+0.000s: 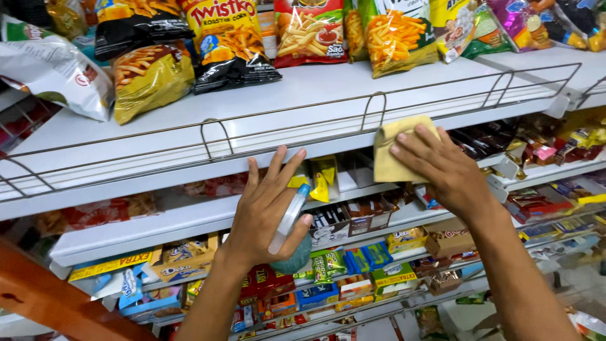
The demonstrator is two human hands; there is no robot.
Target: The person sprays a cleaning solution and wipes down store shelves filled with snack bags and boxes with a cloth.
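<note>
My right hand (442, 167) presses a folded yellow cloth (394, 148) against the front edge of a white shop shelf (284, 101), just under its wire rail (221, 136). My left hand (265, 211) rests its fingertips on the same shelf edge further left, while its thumb and palm hold a slim clear spray bottle (289, 218) with a blue tip and a teal base. The bottle hangs down below the edge.
Snack bags (230, 41) stand pushed back on the shelf top. Lower shelves (189, 221) carry boxes and packets of biscuits and sweets. An orange wooden beam (44, 297) crosses the bottom left corner.
</note>
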